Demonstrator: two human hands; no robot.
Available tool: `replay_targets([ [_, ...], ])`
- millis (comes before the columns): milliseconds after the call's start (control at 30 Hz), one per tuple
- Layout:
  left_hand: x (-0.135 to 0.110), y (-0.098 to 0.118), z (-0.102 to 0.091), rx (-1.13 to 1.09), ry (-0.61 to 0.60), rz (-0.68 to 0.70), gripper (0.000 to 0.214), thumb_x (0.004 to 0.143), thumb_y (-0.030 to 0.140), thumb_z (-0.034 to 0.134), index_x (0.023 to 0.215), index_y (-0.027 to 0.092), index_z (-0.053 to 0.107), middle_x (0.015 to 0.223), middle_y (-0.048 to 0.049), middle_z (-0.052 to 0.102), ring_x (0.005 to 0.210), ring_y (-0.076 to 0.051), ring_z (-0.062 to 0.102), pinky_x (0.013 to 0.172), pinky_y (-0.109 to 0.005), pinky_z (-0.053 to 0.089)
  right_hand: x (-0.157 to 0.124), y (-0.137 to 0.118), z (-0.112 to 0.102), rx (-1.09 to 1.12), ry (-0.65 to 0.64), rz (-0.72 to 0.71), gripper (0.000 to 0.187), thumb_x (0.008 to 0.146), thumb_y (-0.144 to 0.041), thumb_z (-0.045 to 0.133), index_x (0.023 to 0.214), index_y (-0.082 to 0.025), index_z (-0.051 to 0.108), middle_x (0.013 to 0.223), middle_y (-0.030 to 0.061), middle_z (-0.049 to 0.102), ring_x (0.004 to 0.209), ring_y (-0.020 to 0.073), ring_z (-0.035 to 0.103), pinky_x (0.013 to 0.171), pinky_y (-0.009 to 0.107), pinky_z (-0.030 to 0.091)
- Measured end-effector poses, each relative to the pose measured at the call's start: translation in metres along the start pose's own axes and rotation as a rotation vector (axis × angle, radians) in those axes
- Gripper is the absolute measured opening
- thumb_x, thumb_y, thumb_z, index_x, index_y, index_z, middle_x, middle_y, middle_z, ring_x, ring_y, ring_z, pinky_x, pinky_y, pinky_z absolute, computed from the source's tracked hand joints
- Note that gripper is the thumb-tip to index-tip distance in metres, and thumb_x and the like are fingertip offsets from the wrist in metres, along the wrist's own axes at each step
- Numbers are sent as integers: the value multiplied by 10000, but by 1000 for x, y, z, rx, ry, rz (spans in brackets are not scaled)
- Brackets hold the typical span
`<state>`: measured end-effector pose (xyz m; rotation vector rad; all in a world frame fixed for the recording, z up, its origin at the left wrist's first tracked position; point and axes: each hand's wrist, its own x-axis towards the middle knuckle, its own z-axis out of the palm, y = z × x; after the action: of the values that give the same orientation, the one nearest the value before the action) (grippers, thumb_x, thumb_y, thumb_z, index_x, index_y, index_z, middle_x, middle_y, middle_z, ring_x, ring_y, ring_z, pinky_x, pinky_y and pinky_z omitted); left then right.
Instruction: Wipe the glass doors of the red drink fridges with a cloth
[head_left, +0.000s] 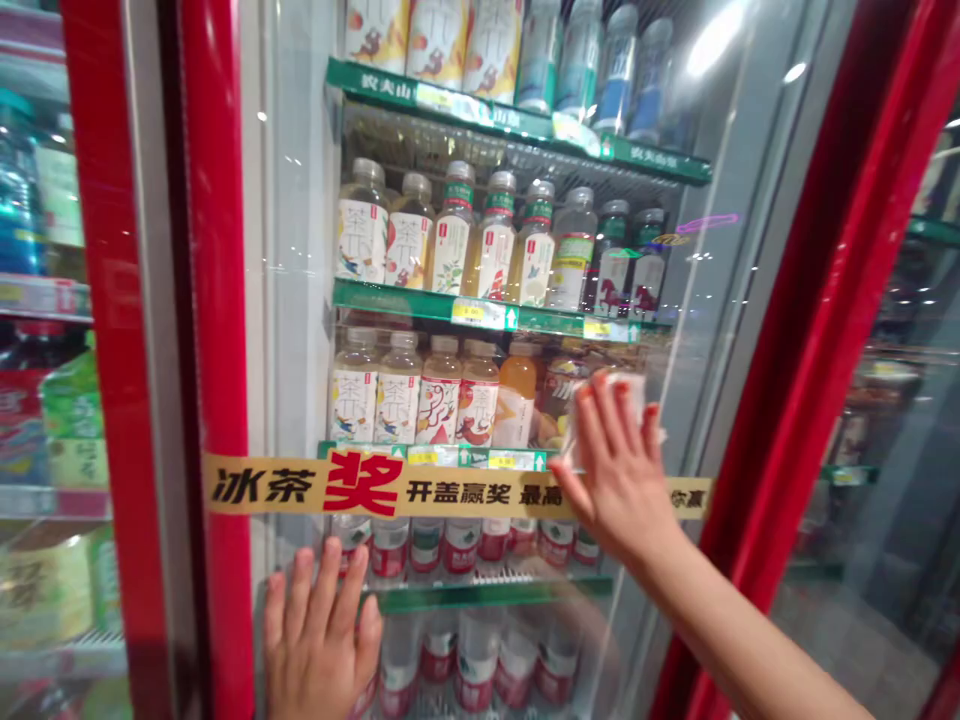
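Note:
Pressed to the glass door (pixel 289 200) of a drinks fridge, my right hand (pixel 619 470) holds a white tissue or thin cloth (pixel 636 388) under its nearly straight fingers. The tissue's edge shows around the fingertips; the rest is hidden by the hand. Lower on the left, my left hand (pixel 319 635) has its fingers spread, palm toward the glass, and holds nothing. A beige sticker strip (pixel 457 492) with black and red characters runs across the door, partly covered by my right hand.
Behind the glass, several rows of bottles (pixel 454 240) stand on shelves with green edges (pixel 420 298). Red door frames (pixel 214 330) rise on the left and a second red frame (pixel 787 400) leans on the right. Another shelf with drinks (pixel 71 400) is at far left.

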<state>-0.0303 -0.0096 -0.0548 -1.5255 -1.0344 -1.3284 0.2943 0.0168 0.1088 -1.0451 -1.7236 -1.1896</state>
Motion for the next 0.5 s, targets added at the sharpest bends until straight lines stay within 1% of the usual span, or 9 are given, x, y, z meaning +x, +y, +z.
replay_targets([
  [67,-1,-1,0,6,9,5,759,1038,262,588,1734,234,289,1857,-26,198,1746,-228,138,1447,-456,76,18,9,-3,-21,43,215,803,1149,-514,330,1768,-191,-68,1881,93,-26,1740,359,15,1384,702,168],
  [100,-2,-2,0,9,9,16,764,1030,250,596,1732,228,296,1856,-33,204,1745,-233,141,1447,-458,78,15,4,-2,-13,47,216,827,1141,-523,350,1768,-187,-71,1881,95,-44,1739,376,15,1379,702,193],
  [167,-7,-7,2,14,7,46,783,1005,216,617,1726,208,313,1852,-54,218,1744,-250,149,1447,-467,84,-13,-14,0,26,28,-31,866,1109,-621,407,1782,-199,61,1886,45,27,1744,339,22,1414,589,167],
  [233,-13,-12,5,16,17,53,800,980,181,637,1719,192,331,1845,-75,241,1740,-263,168,1448,-477,98,-50,-25,4,37,-30,-432,852,1072,-752,397,1759,-262,273,1872,-52,146,1747,264,45,1434,449,88],
  [267,-16,-15,7,15,27,48,801,973,172,644,1715,188,343,1839,-84,259,1736,-265,185,1447,-480,106,-65,-22,4,21,-60,-563,842,1065,-787,369,1742,-288,327,1861,-83,179,1746,239,56,1433,416,48],
  [300,-19,-16,8,16,35,41,799,968,169,652,1710,186,356,1833,-90,276,1733,-267,199,1447,-481,112,-76,-12,3,-8,-82,-595,836,1071,-789,347,1743,-290,324,1859,-87,174,1745,229,60,1432,413,20],
  [333,-21,-17,9,22,38,37,798,964,171,663,1706,186,367,1828,-96,290,1731,-270,209,1446,-482,116,-81,2,0,-41,-92,-517,826,1091,-752,340,1758,-270,270,1866,-63,136,1746,232,52,1431,434,14],
  [433,-25,-16,12,44,28,41,813,952,192,698,1701,196,381,1823,-102,306,1728,-280,219,1444,-489,124,-81,47,-7,-90,-26,45,783,1149,-524,318,1775,-161,17,1871,64,-37,1745,264,-15,1416,539,144],
  [500,-27,-14,14,45,36,41,815,950,204,698,1702,214,383,1822,-92,309,1727,-276,224,1442,-489,131,-87,51,-6,-84,20,261,798,1145,-464,311,1761,-93,-34,1861,135,-83,1740,298,-52,1393,587,218],
])
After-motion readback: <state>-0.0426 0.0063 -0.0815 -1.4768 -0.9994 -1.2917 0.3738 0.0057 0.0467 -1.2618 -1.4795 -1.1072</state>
